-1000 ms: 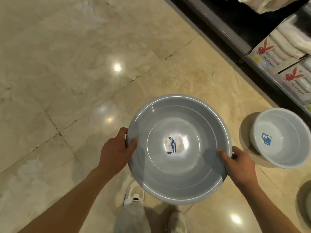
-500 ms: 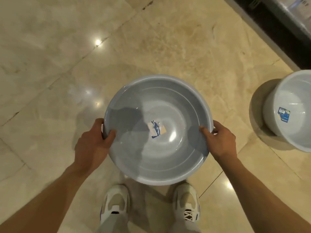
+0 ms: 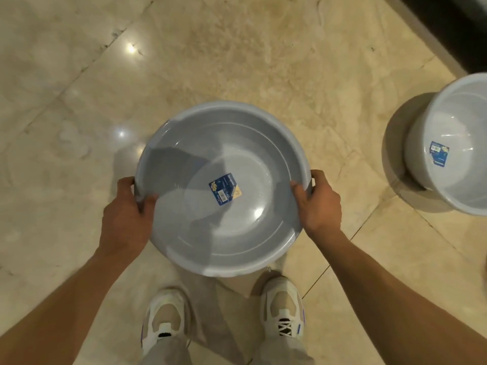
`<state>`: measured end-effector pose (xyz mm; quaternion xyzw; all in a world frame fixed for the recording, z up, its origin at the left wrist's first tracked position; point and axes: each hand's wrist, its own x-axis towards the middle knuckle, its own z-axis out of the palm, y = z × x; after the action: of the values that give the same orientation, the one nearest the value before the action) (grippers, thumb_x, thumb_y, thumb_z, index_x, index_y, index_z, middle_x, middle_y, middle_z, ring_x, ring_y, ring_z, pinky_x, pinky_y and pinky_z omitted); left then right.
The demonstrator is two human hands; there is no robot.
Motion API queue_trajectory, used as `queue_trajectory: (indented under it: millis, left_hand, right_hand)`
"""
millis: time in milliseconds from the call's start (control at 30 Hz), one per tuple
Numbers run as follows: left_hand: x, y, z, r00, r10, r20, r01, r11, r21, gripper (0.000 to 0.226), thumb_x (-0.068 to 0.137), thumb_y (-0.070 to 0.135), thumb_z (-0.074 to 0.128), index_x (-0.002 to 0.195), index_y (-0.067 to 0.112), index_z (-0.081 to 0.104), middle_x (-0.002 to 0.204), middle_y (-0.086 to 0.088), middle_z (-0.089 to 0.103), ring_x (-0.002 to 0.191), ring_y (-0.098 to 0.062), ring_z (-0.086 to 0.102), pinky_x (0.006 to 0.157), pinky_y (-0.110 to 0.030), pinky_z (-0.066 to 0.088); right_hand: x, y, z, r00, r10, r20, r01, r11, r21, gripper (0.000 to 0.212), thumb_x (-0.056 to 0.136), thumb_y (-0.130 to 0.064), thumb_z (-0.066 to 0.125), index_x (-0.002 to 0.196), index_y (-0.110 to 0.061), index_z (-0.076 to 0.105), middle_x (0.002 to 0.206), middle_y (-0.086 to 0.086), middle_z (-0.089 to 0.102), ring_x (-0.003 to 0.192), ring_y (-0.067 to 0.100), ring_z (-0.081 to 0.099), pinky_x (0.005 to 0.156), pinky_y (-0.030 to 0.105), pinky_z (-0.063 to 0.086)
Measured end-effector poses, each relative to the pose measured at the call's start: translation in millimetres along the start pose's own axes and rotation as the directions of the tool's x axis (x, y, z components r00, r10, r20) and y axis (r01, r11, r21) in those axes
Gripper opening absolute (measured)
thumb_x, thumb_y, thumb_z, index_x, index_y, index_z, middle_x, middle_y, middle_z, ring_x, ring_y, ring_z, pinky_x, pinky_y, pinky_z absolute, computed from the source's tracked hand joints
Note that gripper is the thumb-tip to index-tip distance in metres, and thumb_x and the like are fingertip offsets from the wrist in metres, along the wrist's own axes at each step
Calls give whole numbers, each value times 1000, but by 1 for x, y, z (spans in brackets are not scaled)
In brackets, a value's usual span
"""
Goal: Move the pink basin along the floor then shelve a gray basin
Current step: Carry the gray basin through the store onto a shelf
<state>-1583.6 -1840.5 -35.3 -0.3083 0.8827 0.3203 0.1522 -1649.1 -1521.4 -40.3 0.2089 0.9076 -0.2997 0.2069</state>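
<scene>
A: Where are you in the job?

B: Shelving, it seems. Your left hand (image 3: 126, 217) and right hand (image 3: 320, 204) clamp opposite rims of the gray basin (image 3: 224, 188), held above the floor (image 3: 237, 48). No pink basin shows.

A: Next?

B: Probably turn toward the shelf; keep it level.

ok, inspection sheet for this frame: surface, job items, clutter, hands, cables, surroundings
Surface: glossy beige tiled floor, light reflections, bare where visible.
Job's things: gray basin held level above the shoes, blue label inside; no pink basin in view.
Clutter: second gray basin on the floor at right, labelled, cut by the frame edge.
Grippers: left hand and right hand grip opposite rims, thumbs inside.
Cables: nothing seen.
Surroundings: dark shelf base top right; white shoes below.
</scene>
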Motion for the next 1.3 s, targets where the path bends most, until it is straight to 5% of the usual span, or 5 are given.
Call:
queue_trajectory:
  millis: [300,533,700,1033,1300]
  left_hand:
    - [-41,100,-93,985,72,-156,-89,991,-102,35,98,30,60,128,14,53,66,4,58,60,-4,56,53,-20,36]
    - [-94,227,-212,941,217,-259,-277,935,-220,21,96,30,65,116,26,62,64,6,60,61,9,59,50,-11,39]
    - [-166,334,-310,950,246,-191,-300,884,-358,24,92,31,66,116,32,63,71,3,59,56,6,55,56,-17,41]
    - [-326,507,-451,824,546,-152,-549,701,-455,22,90,29,68,93,49,60,74,3,64,62,4,65,42,-7,43]
    - [-404,615,-449,743,664,-82,-631,656,-415,14,88,36,69,101,40,64,82,12,68,66,4,66,52,-22,44]
  right_hand:
    - [-43,-59,-108,979,11,-202,44,963,268,26,94,-30,64,118,-21,63,66,-10,59,62,-12,59,50,3,40]
    - [-110,-125,-255,937,48,-346,132,870,476,23,89,-25,66,101,-45,65,77,-35,66,76,-11,63,53,9,47]
    - [-191,-175,-396,903,132,-409,125,830,543,30,86,-31,68,117,-29,68,87,-16,69,76,6,68,73,35,58]
    - [-366,-205,-628,806,267,-529,223,690,688,29,74,-37,67,102,-31,72,91,-7,74,83,22,72,77,51,60]
    - [-431,-157,-730,725,355,-590,258,654,711,13,82,-22,69,93,-28,71,87,-1,73,81,25,70,69,42,58]
